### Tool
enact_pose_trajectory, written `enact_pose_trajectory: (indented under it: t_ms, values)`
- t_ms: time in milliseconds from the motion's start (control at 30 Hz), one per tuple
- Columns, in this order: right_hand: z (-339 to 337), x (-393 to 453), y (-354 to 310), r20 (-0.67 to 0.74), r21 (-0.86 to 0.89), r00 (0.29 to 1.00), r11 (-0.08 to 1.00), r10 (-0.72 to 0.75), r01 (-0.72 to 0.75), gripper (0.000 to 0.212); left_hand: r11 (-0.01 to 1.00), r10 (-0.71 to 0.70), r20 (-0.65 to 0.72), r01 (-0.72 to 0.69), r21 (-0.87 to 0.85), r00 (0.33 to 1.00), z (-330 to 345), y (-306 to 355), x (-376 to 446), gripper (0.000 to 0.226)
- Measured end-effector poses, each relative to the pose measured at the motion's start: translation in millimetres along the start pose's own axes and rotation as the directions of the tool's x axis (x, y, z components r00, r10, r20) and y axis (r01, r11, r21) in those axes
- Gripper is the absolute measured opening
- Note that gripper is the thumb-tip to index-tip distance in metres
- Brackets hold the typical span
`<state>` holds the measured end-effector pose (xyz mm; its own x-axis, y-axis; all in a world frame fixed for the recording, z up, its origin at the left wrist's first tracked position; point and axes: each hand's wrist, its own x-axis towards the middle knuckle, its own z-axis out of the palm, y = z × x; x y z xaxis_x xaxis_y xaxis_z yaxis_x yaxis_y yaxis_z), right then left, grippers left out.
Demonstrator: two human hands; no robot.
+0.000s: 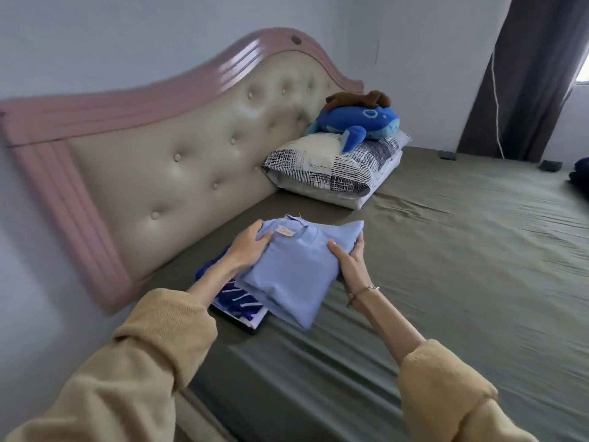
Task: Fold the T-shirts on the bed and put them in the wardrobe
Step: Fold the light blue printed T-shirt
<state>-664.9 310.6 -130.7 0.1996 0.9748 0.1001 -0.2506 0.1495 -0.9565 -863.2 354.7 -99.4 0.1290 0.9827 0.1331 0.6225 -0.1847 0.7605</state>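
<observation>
A folded light-blue T-shirt (293,269) with an orange collar label lies over a stack of folded shirts on the bed. My left hand (247,245) grips its left edge near the collar. On the opposite edge my right hand (349,261) holds it, thumb on top and fingers underneath. Beneath it, a folded dark-blue and white patterned shirt (237,301) pokes out at the lower left, on top of a darker folded piece. The wardrobe is out of view.
The bed (446,266) carries a grey-green sheet. A padded headboard (191,148) with a pink frame stands on the left. A patterned pillow (334,170) with a blue plush toy (357,122) sits at the head. Dark cloth (580,177) lies at the far right, beside a dark curtain (529,74).
</observation>
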Motion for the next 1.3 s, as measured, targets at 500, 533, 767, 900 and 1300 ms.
enact_pose_trajectory:
  t_ms: [500,533,767,900,1300]
  values:
    - [75.6,53.6,87.5,0.07,-0.202,0.994,0.977,0.087,-0.071,0.098,0.978,-0.166,-0.03,0.161,-0.132,0.986,-31.9,-114.2,45.2,0.039]
    - [74.1,55.8,90.1,0.057,-0.206,0.995,0.976,0.078,-0.064,0.098,0.976,-0.162,-0.034,0.155,-0.153,0.986,-27.2,-117.0,46.0,0.04]
    - [62.6,64.0,80.3,0.008,-0.41,0.998,0.91,0.069,-0.06,0.106,0.983,-0.161,-0.056,0.156,-0.097,0.985,-19.5,-123.6,62.7,0.036]
    - [59.8,54.8,79.6,-0.136,-0.701,0.991,0.707,-0.003,-0.095,0.072,0.925,-0.355,-0.143,0.369,0.089,0.924,-14.4,-122.5,60.1,0.032]
    - [68.6,58.5,94.5,0.168,-0.854,0.958,0.521,0.232,0.024,0.065,0.835,-0.314,0.062,0.245,0.493,0.947,33.0,-86.0,52.7,0.075]
